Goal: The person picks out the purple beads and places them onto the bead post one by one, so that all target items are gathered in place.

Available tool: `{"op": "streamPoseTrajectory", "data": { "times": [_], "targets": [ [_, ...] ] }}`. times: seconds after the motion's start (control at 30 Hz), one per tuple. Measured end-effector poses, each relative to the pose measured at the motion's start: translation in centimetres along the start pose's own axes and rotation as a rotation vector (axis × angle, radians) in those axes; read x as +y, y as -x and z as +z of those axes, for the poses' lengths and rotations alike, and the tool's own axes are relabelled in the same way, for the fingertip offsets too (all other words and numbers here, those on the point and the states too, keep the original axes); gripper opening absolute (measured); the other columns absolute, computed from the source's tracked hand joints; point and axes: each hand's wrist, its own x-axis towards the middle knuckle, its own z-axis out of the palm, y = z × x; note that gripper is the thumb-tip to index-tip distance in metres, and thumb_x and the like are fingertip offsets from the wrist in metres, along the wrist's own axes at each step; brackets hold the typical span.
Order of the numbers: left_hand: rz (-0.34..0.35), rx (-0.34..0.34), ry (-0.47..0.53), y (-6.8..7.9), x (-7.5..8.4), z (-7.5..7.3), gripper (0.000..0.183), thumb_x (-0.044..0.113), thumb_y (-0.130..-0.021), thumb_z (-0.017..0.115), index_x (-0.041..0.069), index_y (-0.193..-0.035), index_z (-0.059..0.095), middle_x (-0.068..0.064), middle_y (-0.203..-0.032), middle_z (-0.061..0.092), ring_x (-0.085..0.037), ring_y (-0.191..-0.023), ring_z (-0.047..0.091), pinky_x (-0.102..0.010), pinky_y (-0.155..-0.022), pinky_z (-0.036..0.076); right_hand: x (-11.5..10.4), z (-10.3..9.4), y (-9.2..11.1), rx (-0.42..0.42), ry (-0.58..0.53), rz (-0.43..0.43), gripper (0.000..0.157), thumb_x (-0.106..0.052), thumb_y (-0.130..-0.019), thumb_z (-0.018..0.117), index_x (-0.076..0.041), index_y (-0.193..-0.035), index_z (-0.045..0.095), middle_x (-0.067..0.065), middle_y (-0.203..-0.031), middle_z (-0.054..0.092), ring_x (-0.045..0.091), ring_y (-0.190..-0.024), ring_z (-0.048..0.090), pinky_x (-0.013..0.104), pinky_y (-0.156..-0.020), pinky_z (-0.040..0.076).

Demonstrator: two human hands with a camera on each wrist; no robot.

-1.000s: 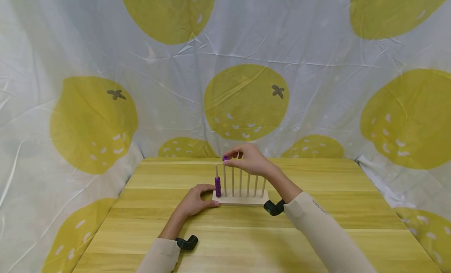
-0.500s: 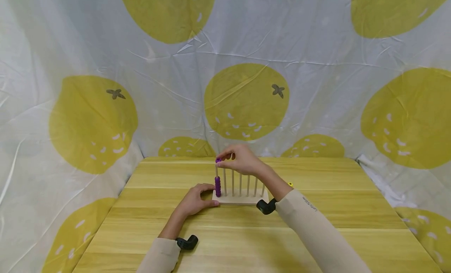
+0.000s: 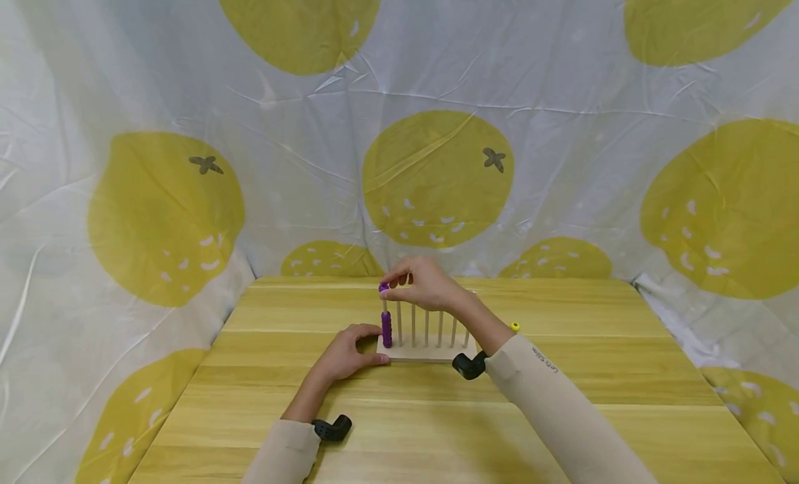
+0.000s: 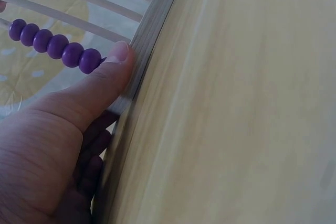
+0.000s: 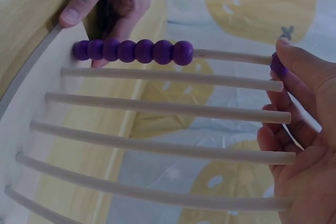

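Note:
A wooden peg rack [image 3: 427, 353] with several upright pegs stands on the table. Several purple beads [image 5: 145, 51] are stacked at the foot of its leftmost peg, whose upper part is bare. My left hand [image 3: 347, 354] grips the left end of the base, thumb on the front edge, as the left wrist view shows closely. My right hand [image 3: 426, 284] pinches one more purple bead [image 5: 277, 65] between thumb and fingertips at the top of that same peg. The fingers partly cover this bead. The remaining pegs [image 5: 168, 109] carry no beads in the right wrist view.
A small yellow bead [image 3: 514, 326] lies on the wooden table [image 3: 562, 373] right of the rack, close to my right forearm. A lemon-print curtain [image 3: 437, 179] hangs behind and at both sides of the table.
My right hand has brought the purple bead leftward onto the leftmost peg's top. The yellow bead has come into view beside the moving forearm. My left hand has stayed at the base.

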Motion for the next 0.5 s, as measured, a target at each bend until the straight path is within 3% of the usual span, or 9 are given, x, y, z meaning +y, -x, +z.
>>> {"op": "streamPoseTrajectory", "data": {
  "times": [0.5],
  "targets": [
    [-0.009, -0.013, 0.003, 0.15, 0.24, -0.17, 0.060, 0.048, -0.079, 0.088, 0.022, -0.130, 0.069, -0.001, -0.138, 0.066, -0.028, -0.137, 0.055, -0.054, -0.118, 0.041, -0.16, 0.20, 0.06, -0.014, -0.004, 0.015, 0.025, -0.030, -0.093, 0.080, -0.014, -0.112, 0.081, -0.003, -0.096, 0.074, 0.011, -0.087, 0.060, 0.026, -0.079, 0.052]
  ]
}}
